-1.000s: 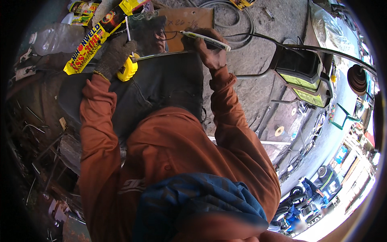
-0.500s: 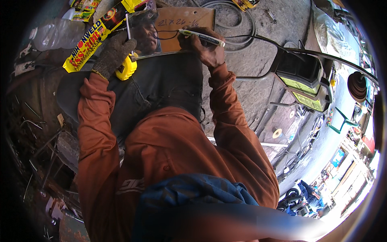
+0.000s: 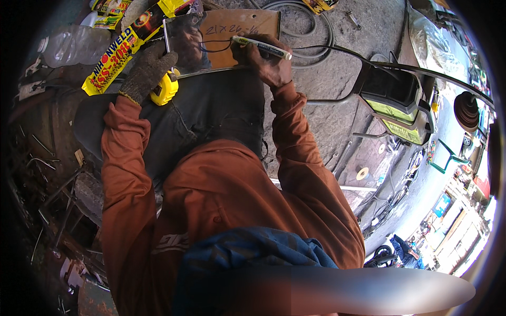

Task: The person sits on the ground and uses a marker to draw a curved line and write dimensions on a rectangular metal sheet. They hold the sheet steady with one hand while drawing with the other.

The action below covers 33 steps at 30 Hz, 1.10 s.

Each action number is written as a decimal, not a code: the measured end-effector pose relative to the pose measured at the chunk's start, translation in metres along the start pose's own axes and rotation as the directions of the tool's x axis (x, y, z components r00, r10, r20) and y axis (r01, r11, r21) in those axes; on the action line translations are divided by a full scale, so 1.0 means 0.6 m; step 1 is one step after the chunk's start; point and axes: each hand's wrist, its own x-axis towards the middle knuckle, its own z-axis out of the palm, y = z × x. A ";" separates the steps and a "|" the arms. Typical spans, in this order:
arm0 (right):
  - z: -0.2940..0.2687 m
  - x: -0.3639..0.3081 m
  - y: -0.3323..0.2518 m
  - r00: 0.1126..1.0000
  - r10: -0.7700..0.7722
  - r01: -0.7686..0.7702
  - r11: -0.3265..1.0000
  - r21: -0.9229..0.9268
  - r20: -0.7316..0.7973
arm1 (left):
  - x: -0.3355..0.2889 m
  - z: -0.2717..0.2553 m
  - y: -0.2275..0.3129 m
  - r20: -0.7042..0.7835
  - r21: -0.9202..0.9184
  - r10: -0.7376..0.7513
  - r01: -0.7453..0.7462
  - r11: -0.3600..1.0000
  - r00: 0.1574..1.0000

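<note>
My left hand (image 3: pixel 148 73), in a dark knit glove, is closed on a yellow tape measure (image 3: pixel 166 89) at the near left corner of a flat panel. A thin metal strip runs from the tape along the panel's near edge. The panel has a dark, mirror-like left part (image 3: pixel 184 45) and a brown part (image 3: pixel 240 23) with handwriting and a dark drawn loop. My bare right hand (image 3: pixel 269 63) grips a white marker (image 3: pixel 266 48) above the brown part. Its left end is near the loop; whether it touches the surface I cannot tell.
Yellow packets (image 3: pixel 113 66) and a clear plastic bottle (image 3: pixel 76 46) lie at the left. A grey cable (image 3: pixel 331 37) coils beyond the panel. At the right stand a black-and-green machine (image 3: pixel 392 100) with a black cable and a metal bar (image 3: pixel 332 101). Metal scraps lie lower left.
My right hand and the marker have shifted slightly left and down. My left hand stays on the tape measure.
</note>
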 end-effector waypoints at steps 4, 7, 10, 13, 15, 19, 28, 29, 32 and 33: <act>0.003 0.002 -0.005 0.999 -0.040 0.039 0.999 -0.034 -0.027 | -0.001 0.000 -0.001 -0.014 0.002 0.011 -0.011 1.000 1.000; 0.004 0.004 -0.012 0.996 -0.085 0.082 0.993 -0.081 -0.024 | -0.004 0.002 0.013 -0.017 -0.026 -0.046 0.046 0.999 0.999; 0.006 0.002 -0.021 0.999 0.051 -0.051 0.992 0.116 0.000 | -0.014 0.010 0.035 -0.049 0.056 0.055 -0.052 0.997 0.997; 0.012 -0.002 -0.029 0.999 0.051 -0.046 0.969 0.242 -0.014 | -0.020 0.014 0.053 -0.041 -0.239 -0.107 0.094 0.966 0.993; 0.030 -0.004 -0.031 1.000 -0.008 0.002 0.984 0.177 0.030 | -0.019 0.017 0.059 -0.063 -0.155 -0.076 0.066 0.986 0.995; 0.063 0.004 -0.030 0.993 -0.041 0.051 0.995 -0.088 0.114 | -0.014 0.015 0.064 -0.029 -0.128 -0.086 0.082 0.988 0.996; 0.078 0.017 -0.025 0.991 -0.077 0.092 0.985 -0.143 0.108 | -0.013 0.012 0.047 -0.071 -0.044 -0.036 0.033 0.998 0.997; 0.079 0.017 -0.022 0.991 -0.078 0.094 0.985 -0.142 0.110 | -0.011 0.012 0.043 -0.063 -0.062 -0.054 0.050 0.997 0.997; 0.078 0.017 -0.015 0.991 -0.064 0.081 0.986 -0.144 0.116 | -0.009 0.013 0.036 -0.057 -0.084 -0.083 0.078 0.993 0.995; 0.078 0.017 -0.013 0.991 -0.057 0.074 0.986 -0.146 0.118 | -0.009 0.013 0.035 -0.059 -0.088 -0.059 0.054 0.995 0.997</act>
